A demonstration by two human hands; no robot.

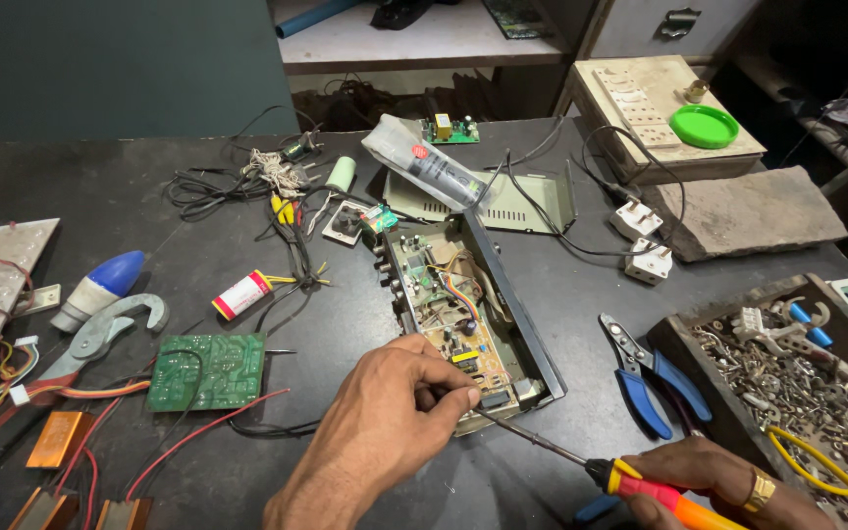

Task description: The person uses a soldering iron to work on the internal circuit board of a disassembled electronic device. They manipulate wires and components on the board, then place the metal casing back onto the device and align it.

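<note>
Left hand (385,417) pinches the screwdriver (581,461)'s thin steel shaft at the open chassis (463,314), right hand (718,481) clamped around its glossy orange handle.

Dim room, warm overhead light pooling mid-tabletop (561,285), soft shadows beneath hands, faint sheen on dark surface, wide-angle stretching at edges, corners murky, centre sharp
</note>
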